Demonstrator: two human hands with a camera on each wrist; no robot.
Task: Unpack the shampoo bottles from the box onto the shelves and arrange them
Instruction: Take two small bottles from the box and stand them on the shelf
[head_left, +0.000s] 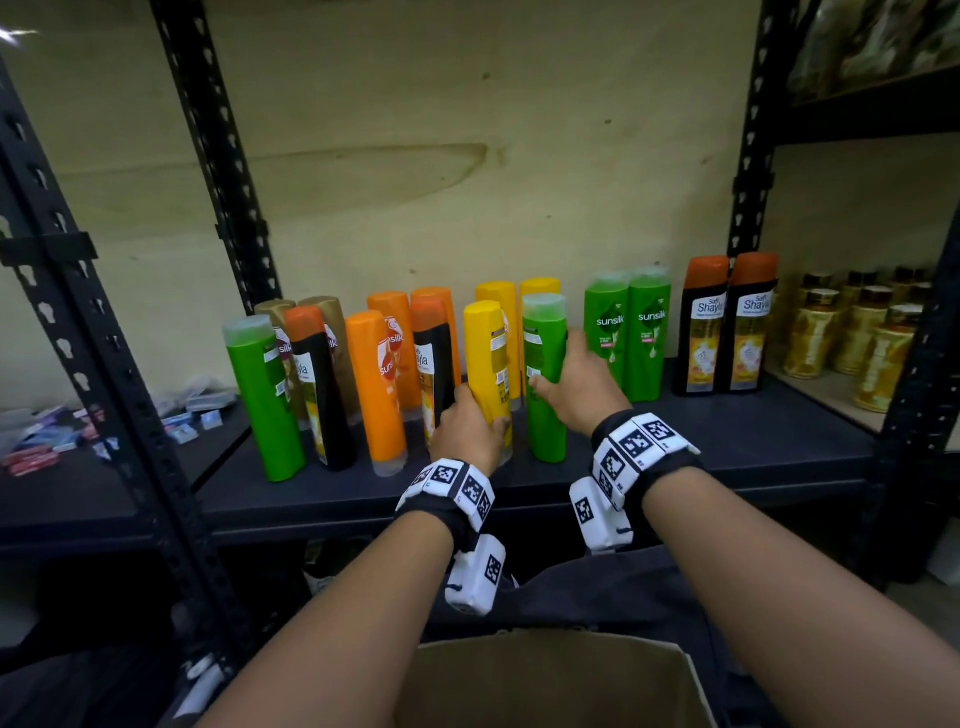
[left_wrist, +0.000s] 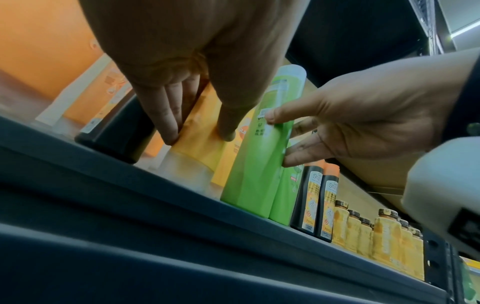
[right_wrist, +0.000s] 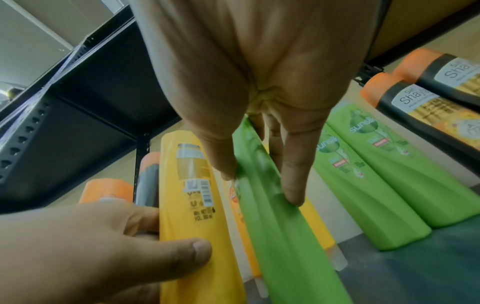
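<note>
On the dark shelf (head_left: 675, 441) my left hand (head_left: 467, 431) grips a yellow shampoo bottle (head_left: 485, 364) low on its body, thumb on one side and fingers on the other. In the left wrist view the left hand (left_wrist: 198, 137) clasps that yellow bottle (left_wrist: 200, 123) just above its clear cap. Beside it, my right hand (head_left: 576, 389) pinches a green shampoo bottle (head_left: 545, 379) at mid height; both bottles stand on the shelf. The right wrist view has the right hand (right_wrist: 259, 187) around the green bottle (right_wrist: 285, 236), next to the yellow one (right_wrist: 197, 205). An open cardboard box (head_left: 545, 675) sits below, its inside hidden.
More bottles stand to the left: green (head_left: 265, 400), black with orange cap (head_left: 319, 384), orange (head_left: 374, 384), others behind. Two green bottles (head_left: 626, 332) and two black Shayla bottles (head_left: 727, 322) stand at the right. Gold bottles (head_left: 857, 338) fill the neighbouring shelf. Black uprights (head_left: 218, 156) frame the bay.
</note>
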